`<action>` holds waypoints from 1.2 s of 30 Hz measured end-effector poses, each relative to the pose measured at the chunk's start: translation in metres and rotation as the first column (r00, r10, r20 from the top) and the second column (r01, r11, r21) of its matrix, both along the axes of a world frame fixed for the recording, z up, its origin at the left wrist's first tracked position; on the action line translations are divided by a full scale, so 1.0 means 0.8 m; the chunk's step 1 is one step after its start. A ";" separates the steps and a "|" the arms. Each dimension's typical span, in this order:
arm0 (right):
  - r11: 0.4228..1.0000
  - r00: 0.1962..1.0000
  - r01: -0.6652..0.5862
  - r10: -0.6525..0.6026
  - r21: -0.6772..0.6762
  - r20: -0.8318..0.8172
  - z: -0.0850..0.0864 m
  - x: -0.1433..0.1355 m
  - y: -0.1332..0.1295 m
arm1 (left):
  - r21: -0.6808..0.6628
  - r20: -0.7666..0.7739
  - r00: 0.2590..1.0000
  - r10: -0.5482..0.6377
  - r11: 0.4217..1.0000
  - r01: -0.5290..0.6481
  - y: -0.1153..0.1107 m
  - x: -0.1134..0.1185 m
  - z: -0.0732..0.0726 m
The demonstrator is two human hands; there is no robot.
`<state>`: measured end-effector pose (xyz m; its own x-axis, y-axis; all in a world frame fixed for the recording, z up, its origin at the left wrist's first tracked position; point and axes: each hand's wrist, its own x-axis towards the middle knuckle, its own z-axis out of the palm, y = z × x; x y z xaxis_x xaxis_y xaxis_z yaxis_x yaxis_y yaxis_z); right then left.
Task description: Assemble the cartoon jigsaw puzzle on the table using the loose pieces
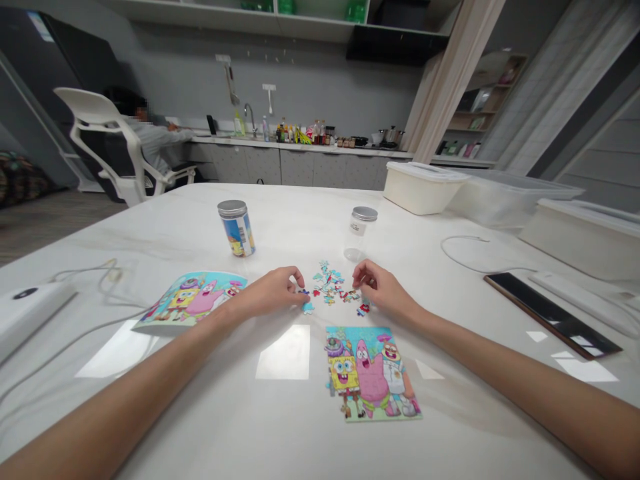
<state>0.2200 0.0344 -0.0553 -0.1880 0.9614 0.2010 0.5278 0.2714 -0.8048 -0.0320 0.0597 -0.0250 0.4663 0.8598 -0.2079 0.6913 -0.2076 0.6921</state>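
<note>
Loose jigsaw pieces on desk, left hand curled by blue piece, right hand curled beside them; can't tell if either pinches. Likely light, stiff card; grip opposite edges.

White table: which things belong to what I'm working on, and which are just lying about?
In use, it seems:
loose puzzle pieces
partly built puzzle
picture sheet
cartoon jar
perhaps clear jar

Likely just lying about:
dark flat device
lidded white bins
</note>
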 end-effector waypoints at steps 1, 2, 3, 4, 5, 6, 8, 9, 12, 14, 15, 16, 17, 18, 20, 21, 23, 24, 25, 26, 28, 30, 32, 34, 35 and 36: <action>1.000 0.999 -0.029 0.028 0.012 0.046 0.002 -0.001 -0.002 | 0.001 -0.002 1.000 0.000 1.000 0.000 0.000 0.000 -0.001; 0.998 0.994 -0.061 0.058 0.025 0.096 0.005 -0.001 -0.004 | 0.001 -0.004 1.000 -0.002 1.000 0.002 0.001 0.000 -0.001; 0.995 0.986 -0.090 0.084 0.039 0.144 0.007 -0.002 -0.006 | 0.001 -0.007 1.000 -0.003 1.000 0.003 0.001 0.000 -0.002; 0.992 0.978 -0.113 0.102 0.051 0.181 0.009 -0.003 -0.007 | 0.001 -0.009 1.000 -0.005 1.000 0.005 0.001 -0.001 -0.003; 0.990 0.972 -0.126 0.111 0.059 0.205 0.010 -0.004 -0.008 | 0.002 -0.012 1.000 -0.006 1.000 0.006 0.001 -0.001 -0.003; 0.990 0.971 -0.125 0.109 0.061 0.214 0.011 -0.004 -0.009 | 0.003 -0.014 1.000 -0.007 1.000 0.007 0.001 -0.001 -0.003; 0.995 0.976 -0.094 0.083 0.045 0.202 0.011 -0.005 -0.009 | 0.006 -0.020 1.000 -0.009 1.000 0.009 0.001 -0.001 -0.004; 0.997 0.979 -0.076 0.069 0.031 0.192 0.011 -0.005 -0.008 | 0.008 -0.021 1.000 -0.010 1.000 0.010 0.001 -0.001 -0.004; 0.999 0.986 -0.048 0.049 -0.006 0.160 0.009 -0.005 -0.007 | 0.013 -0.023 1.000 -0.010 1.000 0.010 0.002 -0.001 -0.005; 0.998 0.991 -0.051 0.054 -0.026 0.123 0.007 -0.004 -0.006 | 0.014 -0.020 1.000 -0.009 1.000 0.009 0.002 -0.001 -0.005; 0.998 0.993 -0.053 0.056 -0.034 0.101 0.006 -0.004 -0.006 | 0.015 -0.019 1.000 -0.008 1.000 0.008 0.002 0.000 -0.005; 0.998 0.995 -0.056 0.059 -0.039 0.077 0.005 -0.004 -0.005 | 0.016 -0.017 1.000 -0.007 1.000 0.007 0.002 0.000 -0.004; 0.997 0.997 -0.060 0.062 -0.042 0.052 0.004 -0.004 -0.004 | 0.017 -0.015 1.000 -0.006 1.000 0.006 0.001 0.000 -0.004; 0.997 0.998 -0.062 0.063 -0.040 0.029 0.004 -0.004 -0.004 | 0.019 -0.013 1.000 -0.005 1.000 0.005 0.001 0.001 -0.003; 0.998 0.998 -0.054 0.055 -0.030 0.007 0.005 -0.005 -0.004 | 0.028 -0.008 1.000 -0.004 1.000 0.005 0.000 0.002 -0.001; 0.999 0.999 -0.046 0.046 -0.019 0.007 0.006 -0.006 -0.005 | 0.035 -0.004 1.000 -0.005 0.999 0.006 -0.001 0.002 0.000; 0.999 1.000 -0.023 0.023 0.024 0.007 0.011 -0.009 -0.008 | 0.055 0.004 1.000 -0.003 0.998 0.003 -0.002 0.002 0.003; 0.998 1.000 -0.018 0.018 0.059 0.001 0.014 -0.010 -0.011 | 0.079 0.012 1.000 0.006 0.997 -0.007 -0.004 0.002 0.005; 0.994 1.000 -0.020 0.022 0.104 -0.010 0.018 -0.012 -0.014 | 0.115 0.030 0.999 0.014 0.993 -0.018 -0.005 0.001 0.007; 0.987 0.999 -0.039 0.043 0.158 -0.018 0.020 -0.013 -0.017 | 0.155 0.059 0.998 0.013 0.988 -0.022 -0.008 0.001 0.010; 0.958 0.989 -0.141 0.146 0.250 0.002 0.024 -0.015 -0.022 | 0.228 0.138 0.990 -0.033 0.974 0.001 -0.013 0.002 0.017; 0.908 0.956 -0.291 0.289 0.303 0.051 0.024 -0.016 -0.026 | 0.221 0.183 0.974 -0.132 0.971 0.090 -0.021 0.004 0.023; 0.862 0.918 -0.395 0.387 0.319 0.089 0.022 -0.016 -0.028 | 0.174 0.157 0.962 -0.225 0.965 0.198 -0.028 0.008 0.026; 0.858 0.909 -0.412 0.408 0.307 0.080 0.020 -0.016 -0.029 | 0.159 0.111 0.948 -0.300 0.947 0.281 -0.034 0.014 0.026; 0.868 0.913 -0.402 0.403 0.293 0.060 0.019 -0.015 -0.030 | 0.162 0.099 0.941 -0.325 0.938 0.307 -0.037 0.016 0.025; 0.879 0.918 -0.390 0.395 0.274 0.039 0.019 -0.015 -0.030 | 0.169 0.097 0.935 -0.340 0.932 0.322 -0.038 0.019 0.023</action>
